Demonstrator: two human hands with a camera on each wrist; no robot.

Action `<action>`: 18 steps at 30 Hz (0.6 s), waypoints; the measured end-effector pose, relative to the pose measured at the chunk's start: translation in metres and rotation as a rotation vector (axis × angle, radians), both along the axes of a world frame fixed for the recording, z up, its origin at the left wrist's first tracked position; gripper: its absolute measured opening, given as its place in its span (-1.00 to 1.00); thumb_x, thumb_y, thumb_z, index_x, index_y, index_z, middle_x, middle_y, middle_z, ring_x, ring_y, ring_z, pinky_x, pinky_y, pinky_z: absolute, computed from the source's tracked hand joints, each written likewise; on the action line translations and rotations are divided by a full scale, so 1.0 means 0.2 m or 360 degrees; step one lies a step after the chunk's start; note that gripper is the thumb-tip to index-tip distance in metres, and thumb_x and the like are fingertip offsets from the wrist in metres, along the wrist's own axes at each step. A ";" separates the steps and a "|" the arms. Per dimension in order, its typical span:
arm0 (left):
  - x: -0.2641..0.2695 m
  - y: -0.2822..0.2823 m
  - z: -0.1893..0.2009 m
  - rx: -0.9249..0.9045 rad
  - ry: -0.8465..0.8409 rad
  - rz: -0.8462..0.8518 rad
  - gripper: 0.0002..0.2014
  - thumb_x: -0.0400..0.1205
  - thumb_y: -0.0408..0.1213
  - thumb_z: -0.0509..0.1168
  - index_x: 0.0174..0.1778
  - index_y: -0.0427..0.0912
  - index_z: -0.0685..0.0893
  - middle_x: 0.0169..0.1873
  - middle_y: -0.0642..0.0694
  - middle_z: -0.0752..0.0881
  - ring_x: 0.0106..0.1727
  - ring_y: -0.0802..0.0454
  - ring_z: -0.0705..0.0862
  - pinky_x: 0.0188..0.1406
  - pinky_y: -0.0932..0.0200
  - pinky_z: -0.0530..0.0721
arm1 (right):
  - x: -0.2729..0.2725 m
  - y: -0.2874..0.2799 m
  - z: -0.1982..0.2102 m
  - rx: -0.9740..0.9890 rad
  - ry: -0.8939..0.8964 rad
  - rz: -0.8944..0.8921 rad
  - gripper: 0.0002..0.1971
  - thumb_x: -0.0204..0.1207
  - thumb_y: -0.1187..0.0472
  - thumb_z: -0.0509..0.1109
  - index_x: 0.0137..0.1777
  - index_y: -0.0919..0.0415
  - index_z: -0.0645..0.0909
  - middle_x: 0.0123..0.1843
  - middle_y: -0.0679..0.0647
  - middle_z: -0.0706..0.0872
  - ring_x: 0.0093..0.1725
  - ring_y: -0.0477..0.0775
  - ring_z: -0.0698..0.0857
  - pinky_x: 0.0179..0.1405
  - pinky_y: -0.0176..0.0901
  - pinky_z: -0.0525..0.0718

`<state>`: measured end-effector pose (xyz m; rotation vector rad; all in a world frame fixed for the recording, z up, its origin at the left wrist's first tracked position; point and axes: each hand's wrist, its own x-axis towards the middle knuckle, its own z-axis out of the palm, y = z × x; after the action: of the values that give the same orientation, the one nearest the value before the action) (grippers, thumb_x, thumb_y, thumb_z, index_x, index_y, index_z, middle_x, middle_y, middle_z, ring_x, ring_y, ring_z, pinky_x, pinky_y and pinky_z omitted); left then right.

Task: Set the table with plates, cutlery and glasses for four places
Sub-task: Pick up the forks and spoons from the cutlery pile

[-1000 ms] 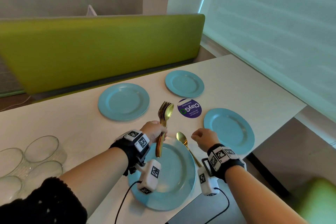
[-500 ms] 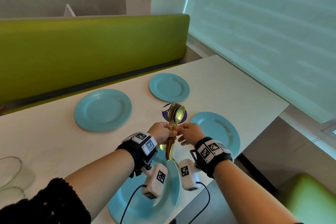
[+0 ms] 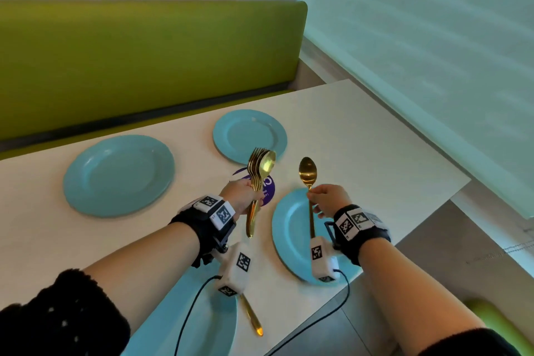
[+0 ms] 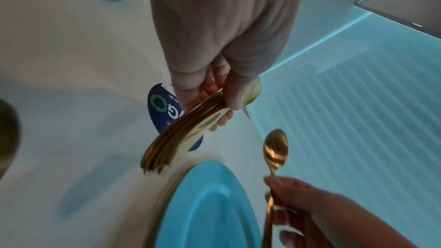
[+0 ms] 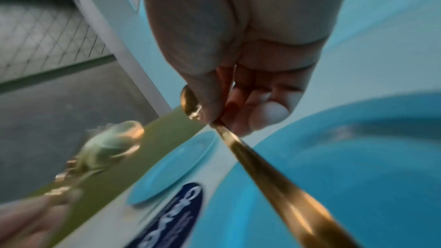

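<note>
Distributing cutlery is the step in hand: four turquoise plates lie on the white table (image 3: 361, 130), and a gold spoon (image 3: 252, 319) already rests beside the near plate (image 3: 208, 335) at the table's front edge. The right hand (image 3: 328, 201) pinches a single gold spoon (image 3: 308, 173) by its neck, thumb against fingertips, bowl up, handle hanging over the right plate (image 3: 291, 240). The left hand (image 3: 241, 192) has its grip wrapped round the remaining bundle of gold cutlery (image 3: 258, 173), forks and at least one spoon fanned together, held above the purple round sticker (image 3: 267, 186). Judgement: next move calls for lowering this spoon flat onto the table just beside the right plate, not on it. Two far plates (image 3: 118, 175) (image 3: 250, 134) have no cutlery beside them. No glasses in view. Spoon: slim, polished, mirror-like, so probably slippery in a light pinch.
</note>
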<state>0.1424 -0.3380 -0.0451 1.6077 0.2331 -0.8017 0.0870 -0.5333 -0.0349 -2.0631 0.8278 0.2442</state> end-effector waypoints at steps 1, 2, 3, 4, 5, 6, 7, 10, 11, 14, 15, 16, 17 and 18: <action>0.02 -0.01 -0.01 0.0020 0.0000 0.0023 -0.82 0.60 -0.50 0.28 -0.27 -0.17 0.59 -0.37 -0.15 0.66 -0.33 -0.03 0.63 0.03 -0.07 0.71 | 0.01 -0.08 0.00 -0.0118 0.0042 0.0015 -0.82 0.55 0.23 0.38 -0.30 0.10 0.60 -0.24 0.11 0.72 -0.34 0.04 0.68 -0.27 -0.10 0.72; 0.05 -0.02 -0.01 0.0042 -0.0001 0.0041 -0.83 0.60 -0.50 0.29 -0.26 -0.16 0.60 -0.36 -0.15 0.67 -0.31 -0.04 0.64 0.11 -0.09 0.70 | 0.02 -0.15 0.00 -0.0260 0.0110 0.0056 -0.87 0.54 0.20 0.39 -0.25 0.10 0.64 -0.16 0.14 0.76 -0.21 0.11 0.74 -0.10 -0.04 0.76; 0.07 -0.03 -0.02 0.0054 0.0001 0.0061 -0.84 0.60 -0.49 0.29 -0.25 -0.16 0.60 -0.35 -0.15 0.67 -0.31 -0.05 0.65 0.15 -0.10 0.69 | 0.03 -0.22 -0.01 -0.0401 0.0185 0.0118 -0.92 0.53 0.17 0.39 -0.15 0.10 0.69 -0.06 0.16 0.78 -0.05 0.16 0.76 0.07 0.00 0.75; 0.08 -0.02 -0.03 0.0065 -0.0005 0.0074 -0.85 0.60 -0.48 0.29 -0.24 -0.16 0.61 -0.34 -0.15 0.68 -0.30 -0.05 0.66 0.16 -0.10 0.68 | 0.03 -0.27 -0.01 -0.0527 0.0264 0.0166 -0.89 0.54 0.16 0.38 -0.04 0.11 0.73 0.04 0.16 0.79 0.08 0.19 0.75 0.17 0.02 0.71; 0.09 -0.03 -0.03 0.0072 -0.0004 0.0096 -0.85 0.60 -0.47 0.30 -0.23 -0.16 0.61 -0.34 -0.15 0.68 -0.30 -0.05 0.66 0.17 -0.09 0.68 | 0.03 -0.34 -0.02 -0.0634 0.0337 0.0221 -0.83 0.54 0.16 0.36 0.03 0.12 0.75 0.10 0.14 0.78 0.15 0.18 0.73 0.22 0.00 0.69; 0.10 -0.03 -0.04 0.0080 -0.0006 0.0115 -0.85 0.60 -0.47 0.30 -0.24 -0.16 0.61 -0.34 -0.15 0.68 -0.30 -0.05 0.66 0.17 -0.09 0.68 | 0.03 -0.38 -0.02 -0.0722 0.0410 0.0269 -0.80 0.55 0.16 0.34 0.08 0.12 0.75 0.14 0.12 0.77 0.18 0.16 0.71 0.23 -0.06 0.68; 0.11 -0.04 -0.04 0.0087 -0.0009 0.0131 -0.85 0.60 -0.47 0.30 -0.24 -0.16 0.61 -0.34 -0.15 0.67 -0.30 -0.06 0.65 0.16 -0.10 0.68 | 0.03 -0.43 -0.03 -0.0808 0.0471 0.0319 -0.78 0.56 0.16 0.32 0.11 0.12 0.74 0.17 0.09 0.76 0.20 0.14 0.71 0.22 -0.12 0.67; 0.13 -0.05 -0.05 0.0123 -0.0025 0.0155 -0.83 0.59 -0.47 0.30 -0.26 -0.14 0.61 -0.34 -0.15 0.68 -0.28 -0.08 0.66 0.14 -0.09 0.68 | 0.03 -0.52 -0.06 -0.1013 0.0633 0.0423 -0.71 0.61 0.13 0.24 0.20 0.13 0.71 0.23 0.07 0.74 0.22 0.09 0.70 0.20 -0.19 0.66; 0.14 -0.06 -0.05 0.0139 -0.0028 0.0161 -0.83 0.59 -0.47 0.31 -0.26 -0.13 0.62 -0.34 -0.14 0.68 -0.27 -0.09 0.66 0.12 -0.08 0.68 | 0.03 -0.54 -0.07 -0.1061 0.0684 0.0452 -0.70 0.62 0.11 0.23 0.22 0.14 0.70 0.23 0.06 0.74 0.22 0.07 0.70 0.20 -0.20 0.66; 0.14 -0.07 -0.07 0.0143 -0.0023 0.0182 -0.83 0.58 -0.48 0.31 -0.26 -0.14 0.62 -0.35 -0.14 0.68 -0.32 -0.06 0.65 -0.01 -0.02 0.67 | 0.02 -0.60 -0.10 -0.1160 0.0785 0.0522 -0.69 0.64 0.07 0.21 0.22 0.13 0.69 0.22 0.03 0.74 0.20 0.03 0.71 0.17 -0.24 0.66; 0.15 -0.07 -0.07 0.0146 -0.0019 0.0182 -0.83 0.58 -0.48 0.31 -0.25 -0.14 0.62 -0.36 -0.14 0.68 -0.33 -0.05 0.64 -0.04 -0.01 0.66 | 0.02 -0.61 -0.11 -0.1183 0.0816 0.0541 -0.69 0.64 0.06 0.21 0.22 0.12 0.69 0.21 0.02 0.75 0.19 0.02 0.72 0.14 -0.25 0.66; 0.15 -0.08 -0.07 0.0148 -0.0016 0.0180 -0.83 0.58 -0.48 0.31 -0.25 -0.14 0.62 -0.36 -0.14 0.67 -0.33 -0.05 0.64 -0.04 -0.01 0.67 | 0.02 -0.61 -0.12 -0.1196 0.0840 0.0553 -0.69 0.64 0.06 0.21 0.22 0.11 0.69 0.20 0.01 0.75 0.18 0.01 0.72 0.12 -0.26 0.66; 0.15 -0.08 -0.07 0.0150 -0.0012 0.0180 -0.83 0.58 -0.48 0.31 -0.26 -0.14 0.62 -0.36 -0.14 0.67 -0.33 -0.04 0.64 0.00 -0.03 0.67 | 0.02 -0.62 -0.13 -0.1203 0.0858 0.0562 -0.69 0.64 0.06 0.21 0.21 0.11 0.70 0.19 0.01 0.75 0.17 0.01 0.72 0.09 -0.27 0.65; 0.15 -0.09 -0.08 0.0151 -0.0007 0.0180 -0.83 0.58 -0.48 0.31 -0.26 -0.14 0.62 -0.36 -0.13 0.68 -0.32 -0.04 0.64 0.03 -0.04 0.68 | 0.02 -0.63 -0.14 -0.1210 0.0873 0.0570 -0.70 0.64 0.06 0.21 0.21 0.12 0.70 0.18 0.02 0.75 0.16 0.01 0.72 0.07 -0.28 0.65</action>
<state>0.1719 -0.3560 -0.0601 1.6695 0.3606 -0.7089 0.0916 -0.6584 -0.0636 -2.9276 0.9578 0.8226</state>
